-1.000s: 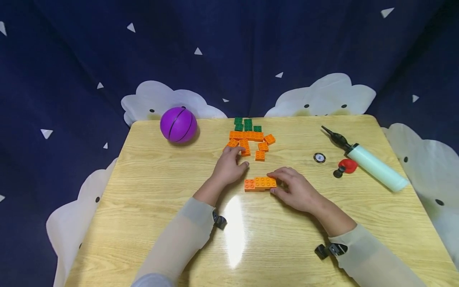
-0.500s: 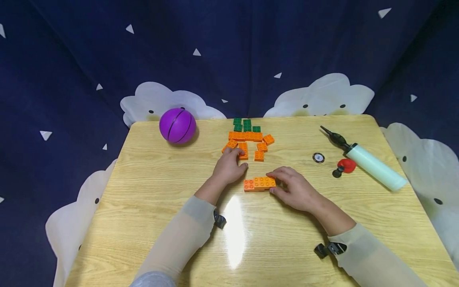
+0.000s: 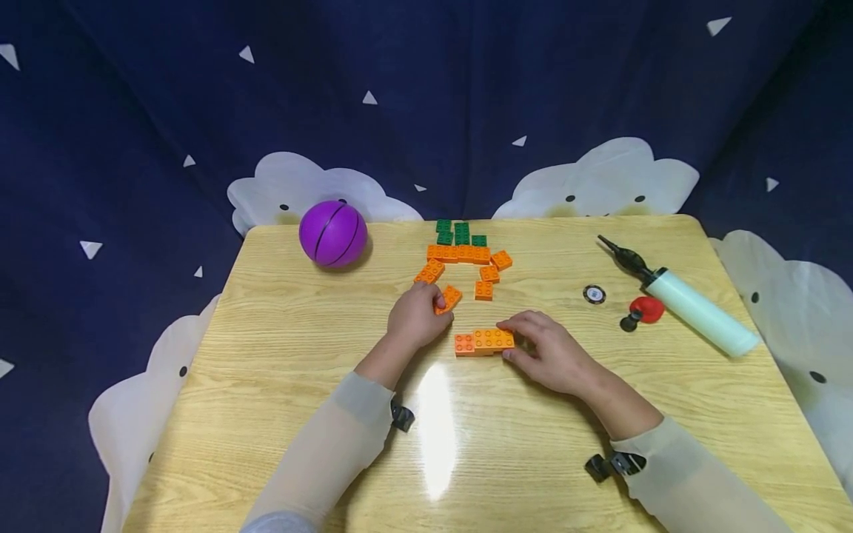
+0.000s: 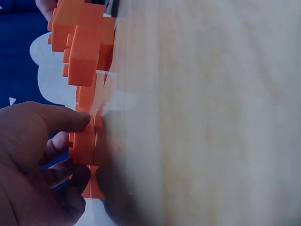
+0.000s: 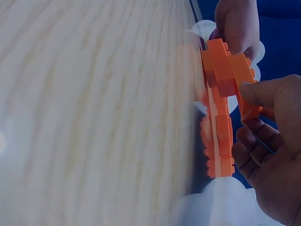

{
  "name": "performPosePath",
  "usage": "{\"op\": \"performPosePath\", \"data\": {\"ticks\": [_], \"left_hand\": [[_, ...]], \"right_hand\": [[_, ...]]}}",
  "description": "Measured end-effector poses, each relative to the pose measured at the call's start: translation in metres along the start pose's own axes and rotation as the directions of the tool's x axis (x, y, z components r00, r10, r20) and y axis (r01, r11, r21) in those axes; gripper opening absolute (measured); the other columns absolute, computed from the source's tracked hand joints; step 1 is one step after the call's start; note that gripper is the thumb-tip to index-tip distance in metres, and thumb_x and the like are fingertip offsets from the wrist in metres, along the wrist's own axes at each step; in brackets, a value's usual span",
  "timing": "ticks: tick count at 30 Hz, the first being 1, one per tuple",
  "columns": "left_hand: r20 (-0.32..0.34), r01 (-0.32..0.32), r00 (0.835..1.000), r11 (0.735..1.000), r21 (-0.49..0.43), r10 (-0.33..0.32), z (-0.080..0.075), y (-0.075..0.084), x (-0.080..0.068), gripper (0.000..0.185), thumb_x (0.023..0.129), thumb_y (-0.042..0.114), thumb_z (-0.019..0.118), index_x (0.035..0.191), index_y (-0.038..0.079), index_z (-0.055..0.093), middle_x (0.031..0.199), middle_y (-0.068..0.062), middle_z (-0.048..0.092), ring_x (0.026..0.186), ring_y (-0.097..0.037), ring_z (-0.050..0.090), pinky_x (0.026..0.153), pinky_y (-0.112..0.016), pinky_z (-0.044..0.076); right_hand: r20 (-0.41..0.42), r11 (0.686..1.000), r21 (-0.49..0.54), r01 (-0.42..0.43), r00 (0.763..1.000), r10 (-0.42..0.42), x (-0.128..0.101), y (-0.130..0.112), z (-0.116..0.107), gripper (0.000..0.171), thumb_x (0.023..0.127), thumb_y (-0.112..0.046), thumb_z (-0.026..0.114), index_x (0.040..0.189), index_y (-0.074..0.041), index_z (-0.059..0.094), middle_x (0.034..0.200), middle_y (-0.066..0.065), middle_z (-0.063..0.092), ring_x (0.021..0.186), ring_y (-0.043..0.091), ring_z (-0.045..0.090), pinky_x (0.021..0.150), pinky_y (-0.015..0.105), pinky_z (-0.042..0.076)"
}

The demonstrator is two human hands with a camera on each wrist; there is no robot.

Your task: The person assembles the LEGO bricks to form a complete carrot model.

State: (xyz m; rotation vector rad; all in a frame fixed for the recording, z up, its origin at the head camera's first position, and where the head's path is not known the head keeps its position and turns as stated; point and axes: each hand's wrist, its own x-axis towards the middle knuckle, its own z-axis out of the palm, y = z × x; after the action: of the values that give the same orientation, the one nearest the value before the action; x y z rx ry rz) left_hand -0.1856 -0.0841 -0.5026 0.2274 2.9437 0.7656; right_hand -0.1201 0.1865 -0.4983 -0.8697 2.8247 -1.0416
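My left hand [image 3: 415, 314] pinches a loose orange toy brick [image 3: 450, 297] lying at an angle on the table. In the left wrist view the thumb presses one side of that brick [image 4: 83, 148], with fingers curled on the far side. My right hand [image 3: 549, 352] grips the right end of a small stack of joined orange bricks [image 3: 492, 339]. A lighter orange brick on top juts out past the ones below, and the right wrist view shows thumb and fingers around this top brick [image 5: 245, 87]. The palm side of the left hand is hidden in the head view.
Behind the hands lie several orange bricks [image 3: 458, 254] and several green bricks [image 3: 461, 233]. A purple ball [image 3: 333, 234] sits at the back left. To the right are a pale green hand pump [image 3: 700, 311], a round black-and-white chip [image 3: 594, 294] and a red item [image 3: 646, 309] with a black knob.
My left hand has drawn one orange brick out of the group, towards me, and turned it askew. The right hand and its stack stay in place.
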Motion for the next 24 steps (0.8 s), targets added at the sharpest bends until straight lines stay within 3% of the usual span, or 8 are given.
{"op": "performPosePath", "data": {"ticks": [5, 12, 24], "left_hand": [[-0.025, 0.001, 1.000, 1.000, -0.030, -0.002, 0.000, -0.005, -0.006, 0.019, 0.084, 0.026, 0.079, 0.088, 0.019, 0.062, 0.091, 0.001, 0.059, 0.083, -0.022, 0.055, 0.070, -0.036, 0.045], [-0.041, -0.008, 0.999, 0.997, -0.081, 0.005, -0.004, -0.012, -0.017, 0.022, 0.083, 0.022, 0.080, 0.096, 0.019, 0.062, 0.094, 0.002, 0.060, 0.082, -0.020, 0.056, 0.073, -0.036, 0.046], [-0.015, -0.043, 0.999, 0.984, -0.171, 0.042, -0.015, -0.015, -0.038, 0.029, 0.087, 0.018, 0.080, 0.112, 0.017, 0.066, 0.110, 0.000, 0.065, 0.096, -0.020, 0.058, 0.088, -0.040, 0.049]], "right_hand": [[0.003, 1.000, -0.002, 0.005, 1.000, -0.005, 0.000, 0.000, -0.001, 0.045, 0.093, -0.017, 0.080, 0.135, -0.011, 0.067, 0.128, 0.003, 0.065, 0.105, 0.023, 0.061, 0.086, 0.043, 0.050], [0.004, 1.000, -0.009, 0.016, 1.000, -0.016, 0.000, 0.001, 0.000, 0.044, 0.093, -0.017, 0.079, 0.135, -0.011, 0.067, 0.128, 0.003, 0.064, 0.104, 0.023, 0.061, 0.085, 0.043, 0.050], [0.005, 1.000, -0.010, 0.019, 1.000, -0.018, 0.000, 0.000, 0.000, 0.044, 0.093, -0.017, 0.079, 0.135, -0.010, 0.067, 0.127, 0.004, 0.065, 0.100, 0.023, 0.060, 0.085, 0.042, 0.050]]}}
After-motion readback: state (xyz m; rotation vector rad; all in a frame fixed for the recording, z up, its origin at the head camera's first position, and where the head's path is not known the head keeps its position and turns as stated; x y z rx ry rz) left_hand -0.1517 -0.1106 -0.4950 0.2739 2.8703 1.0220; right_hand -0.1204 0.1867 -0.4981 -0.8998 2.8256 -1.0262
